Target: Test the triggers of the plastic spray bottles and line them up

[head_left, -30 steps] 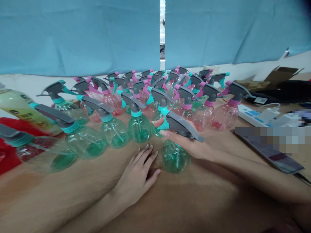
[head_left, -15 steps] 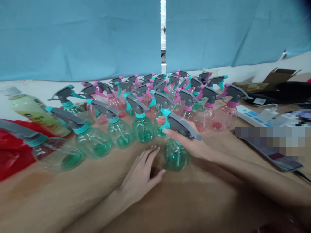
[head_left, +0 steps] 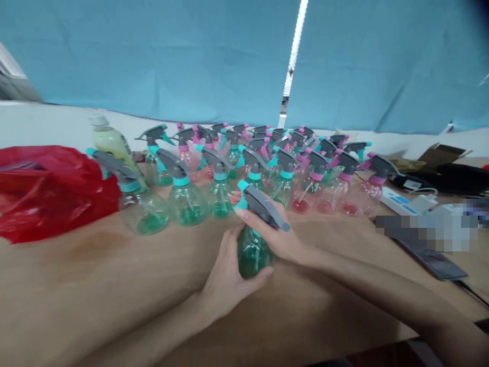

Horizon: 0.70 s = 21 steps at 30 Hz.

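Both hands are closing on one green spray bottle (head_left: pixel 252 255), which is standing upright on the brown table (head_left: pixel 95 285) just in front of me. My left hand (head_left: pixel 227 272) is cupping its round belly, fingers curled together along the left side, thumb pressing near the base. My right hand (head_left: pixel 280 237) is wrapping the neck, fingers pinching just under the grey trigger head (head_left: pixel 265 208). Behind, other green bottles (head_left: pixel 185 204) are standing in a row, with pink bottles (head_left: pixel 359 196) crowding to their right. A red bag (head_left: pixel 49 188) is lying far left, and a blue curtain (head_left: pixel 153 56) is hanging at the back.
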Tool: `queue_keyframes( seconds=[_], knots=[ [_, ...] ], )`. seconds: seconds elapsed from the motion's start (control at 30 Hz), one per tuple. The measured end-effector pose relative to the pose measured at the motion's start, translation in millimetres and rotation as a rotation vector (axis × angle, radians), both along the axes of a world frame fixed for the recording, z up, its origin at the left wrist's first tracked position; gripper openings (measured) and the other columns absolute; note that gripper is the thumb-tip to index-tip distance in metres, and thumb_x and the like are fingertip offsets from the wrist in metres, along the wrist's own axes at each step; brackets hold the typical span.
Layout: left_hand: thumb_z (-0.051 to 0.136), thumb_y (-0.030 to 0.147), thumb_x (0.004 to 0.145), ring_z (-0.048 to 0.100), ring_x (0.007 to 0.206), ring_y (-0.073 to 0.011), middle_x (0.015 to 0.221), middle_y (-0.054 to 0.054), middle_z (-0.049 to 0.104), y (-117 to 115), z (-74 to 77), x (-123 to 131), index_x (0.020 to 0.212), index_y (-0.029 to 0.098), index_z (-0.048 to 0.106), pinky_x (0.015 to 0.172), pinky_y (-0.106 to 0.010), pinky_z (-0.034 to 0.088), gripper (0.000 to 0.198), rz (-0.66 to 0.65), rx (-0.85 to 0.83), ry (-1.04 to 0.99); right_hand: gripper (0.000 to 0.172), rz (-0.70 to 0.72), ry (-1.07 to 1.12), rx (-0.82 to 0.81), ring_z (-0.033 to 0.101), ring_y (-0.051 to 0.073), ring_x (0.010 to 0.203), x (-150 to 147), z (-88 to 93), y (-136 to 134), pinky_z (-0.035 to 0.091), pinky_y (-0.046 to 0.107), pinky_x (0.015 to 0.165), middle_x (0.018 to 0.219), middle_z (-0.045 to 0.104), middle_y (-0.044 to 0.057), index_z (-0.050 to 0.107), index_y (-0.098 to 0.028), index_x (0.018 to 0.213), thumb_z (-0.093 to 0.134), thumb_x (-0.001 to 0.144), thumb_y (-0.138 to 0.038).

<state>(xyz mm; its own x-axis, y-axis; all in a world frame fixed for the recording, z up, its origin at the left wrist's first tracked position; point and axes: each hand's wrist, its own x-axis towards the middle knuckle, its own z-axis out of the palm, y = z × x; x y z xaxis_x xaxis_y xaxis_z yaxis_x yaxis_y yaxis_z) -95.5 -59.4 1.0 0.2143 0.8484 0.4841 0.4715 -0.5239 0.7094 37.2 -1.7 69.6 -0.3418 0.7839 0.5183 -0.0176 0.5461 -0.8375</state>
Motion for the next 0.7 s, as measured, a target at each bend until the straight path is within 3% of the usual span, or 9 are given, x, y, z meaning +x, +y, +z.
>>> queue_keyframes(
  seconds=[0.2, 0.37, 0.47, 0.53, 0.6, 0.7],
  knots=[
    [0.069, 0.039, 0.081, 0.047, 0.123, -0.0331, 0.133, -0.013, 0.046, -25, 0.7, -34, 0.136, 0.024, 0.029, 0.098, -0.052, 0.042, 0.070, 0.184, 0.030, -0.006, 0.028, 0.052, 0.001, 0.029, 0.053, 0.013, 0.065, -47, 4.0, -15, 0.045, 0.028, 0.064, 0.070, 0.059, -0.003, 0.063, -0.022, 0.100, 0.062, 0.083, -0.044],
    [0.071, 0.043, 0.079, 0.045, 0.127, -0.0349, 0.136, -0.013, 0.046, -45, 3.4, -71, 0.139, 0.024, 0.028, 0.101, -0.055, 0.040, 0.076, 0.308, 0.007, -0.001, 0.029, 0.158, -0.040, 0.037, 0.049, 0.012, 0.061, -88, 10.8, -24, 0.044, 0.028, 0.063, 0.066, 0.054, -0.004, 0.060, -0.021, 0.100, 0.064, 0.082, -0.044],
    [0.070, 0.045, 0.079, 0.045, 0.128, -0.0357, 0.139, -0.013, 0.044, -62, 9.9, -98, 0.143, 0.026, 0.022, 0.103, -0.057, 0.038, 0.082, 0.382, -0.025, 0.041, 0.039, 0.276, -0.179, 0.121, 0.057, 0.014, 0.071, -105, 18.2, -28, 0.047, 0.030, 0.068, 0.083, 0.062, 0.000, 0.057, -0.021, 0.104, 0.069, 0.077, -0.045],
    [0.068, 0.047, 0.080, 0.044, 0.128, -0.0370, 0.138, -0.010, 0.046, -74, 16.7, -117, 0.142, 0.029, 0.027, 0.105, -0.060, 0.035, 0.076, 0.482, -0.006, 0.123, 0.057, 0.342, -0.291, 0.226, 0.061, 0.020, 0.091, -110, 24.9, -28, 0.049, 0.035, 0.079, 0.109, 0.063, 0.006, 0.053, -0.021, 0.116, 0.074, 0.071, -0.049],
    [0.067, 0.050, 0.081, 0.043, 0.128, -0.0385, 0.135, -0.008, 0.049, -83, 22.5, -138, 0.139, 0.032, 0.034, 0.106, -0.062, 0.032, 0.069, 0.529, 0.010, 0.183, 0.071, 0.371, -0.369, 0.309, 0.054, 0.025, 0.114, -112, 33.1, -27, 0.046, 0.040, 0.092, 0.132, 0.054, 0.010, 0.047, -0.022, 0.128, 0.072, 0.071, -0.054],
    [0.067, 0.050, 0.082, 0.056, 0.115, -0.0340, 0.122, -0.007, 0.059, -86, 23.5, -169, 0.133, 0.031, 0.039, 0.097, -0.056, 0.044, 0.061, 0.541, 0.005, 0.100, 0.050, 0.316, -0.384, 0.397, 0.052, 0.022, 0.120, -114, 47.6, -20, 0.043, 0.039, 0.098, 0.132, 0.055, 0.009, 0.052, -0.022, 0.124, 0.061, 0.084, -0.051]
  ],
)
